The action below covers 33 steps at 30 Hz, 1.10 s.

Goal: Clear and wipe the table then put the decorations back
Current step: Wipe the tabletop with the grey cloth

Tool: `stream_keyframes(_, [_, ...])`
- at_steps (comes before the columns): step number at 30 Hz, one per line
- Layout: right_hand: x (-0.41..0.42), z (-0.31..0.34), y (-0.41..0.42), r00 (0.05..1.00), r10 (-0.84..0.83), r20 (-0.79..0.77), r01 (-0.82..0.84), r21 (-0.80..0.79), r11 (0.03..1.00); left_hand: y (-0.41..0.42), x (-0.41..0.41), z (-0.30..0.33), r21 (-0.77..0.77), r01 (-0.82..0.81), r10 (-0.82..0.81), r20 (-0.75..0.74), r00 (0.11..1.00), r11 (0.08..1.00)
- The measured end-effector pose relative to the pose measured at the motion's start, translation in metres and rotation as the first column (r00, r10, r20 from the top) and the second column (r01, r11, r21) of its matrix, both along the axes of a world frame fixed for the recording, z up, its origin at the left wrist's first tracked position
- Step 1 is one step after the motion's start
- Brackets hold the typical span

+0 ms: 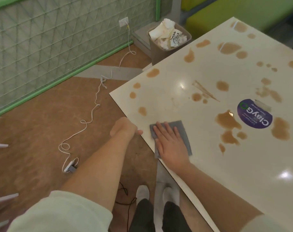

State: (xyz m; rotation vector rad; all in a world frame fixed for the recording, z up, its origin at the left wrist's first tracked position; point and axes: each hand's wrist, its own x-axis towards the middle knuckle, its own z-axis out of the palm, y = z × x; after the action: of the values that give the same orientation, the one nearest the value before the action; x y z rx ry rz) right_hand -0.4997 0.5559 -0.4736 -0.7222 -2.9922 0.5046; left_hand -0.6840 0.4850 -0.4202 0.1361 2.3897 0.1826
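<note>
1. Table (209, 164), cream and glossy, fills the right side of the head view, its near-left edge running on a slant past the person's legs and white socks (142, 192).
2. On that near-left edge lies a grey cloth (184, 139), one corner hanging slightly over the rim.
3. The right hand (170, 144) lies flat on the cloth, fingers straight and spread, palm pressing it onto the tabletop; nothing is gripped.
4. The left hand (125, 129) sits at the table's edge just beside the cloth, fingers curled under the rim with one fingertip showing on top; whether it truly grips the edge cannot be told.
5. Brown spills (227, 122) dot the surface beyond the cloth, the largest pools lying toward the middle and right edge, smaller drops along the left edge and far corner.
6. A round purple sticker (254, 115) reading "ClayGo" sits among the spills, well apart from the cloth.
7. On the brown floor left of the table, a white cable (92, 114) snakes from a wall socket (124, 21) down to an adapter near the left forearm.
8. Past the table's far-left corner stands a grey bin (160, 49) stuffed with crumpled paper.
9. A green quilted wall panel (58, 39) backs the scene.
</note>
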Motion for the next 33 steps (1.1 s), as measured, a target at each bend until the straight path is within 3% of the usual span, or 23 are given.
stream_keyframes(4, [0.005,-0.003,0.049,0.974,-0.217,0.058,0.215,0.033,0.976,-0.001,-0.004,0.003,-0.006,0.048,-0.048,0.023,0.999,0.999])
stream_keyframes(7, [0.023,0.002,0.031,0.951,-0.309,0.029,0.307,0.051,0.95,0.001,-0.006,0.006,0.006,0.071,-0.071,0.03,0.997,0.997])
stream_keyframes(10, [0.008,0.003,-0.008,0.977,-0.213,0.033,0.212,0.026,0.977,0.004,-0.008,0.009,-0.004,0.111,-0.111,0.02,0.994,0.994])
stream_keyframes(13, [-0.023,0.005,0.005,0.992,-0.122,0.039,0.122,-0.011,0.992,0.004,-0.008,0.007,-0.018,0.138,-0.138,-0.008,0.99,0.99])
stream_keyframes(17, [-0.027,0.002,0.064,0.965,-0.252,0.075,0.254,-0.017,0.967,0.003,-0.009,0.006,-0.006,0.121,-0.121,0.03,0.992,0.993])
stream_keyframes(21, [0.006,0.001,0.031,0.947,-0.322,-0.009,0.322,0.036,0.946,0.004,-0.008,0.008,-0.022,0.098,-0.097,0.031,0.995,0.995])
stream_keyframes(24, [0.007,-0.001,-0.002,0.985,-0.173,0.02,0.173,0.024,0.985,0.004,-0.008,0.009,-0.018,0.085,-0.085,0.027,0.996,0.996])
stream_keyframes(27, [-0.006,0.001,0.024,0.996,-0.085,0.028,0.084,0.024,0.996,0.003,-0.006,0.007,0.022,0.058,-0.059,0.021,0.998,0.998])
stream_keyframes(31, [0.002,-0.005,0.048,0.966,-0.259,-0.023,0.26,0.022,0.965,0.0,0.0,0.005,0.051,0.012,-0.013,0.013,1.0,0.999])
stream_keyframes(33, [0.018,-0.003,0.028,0.962,-0.262,-0.071,0.264,0.005,0.965,-0.002,0.001,0.002,0.075,-0.016,0.015,0.019,1.0,0.997])
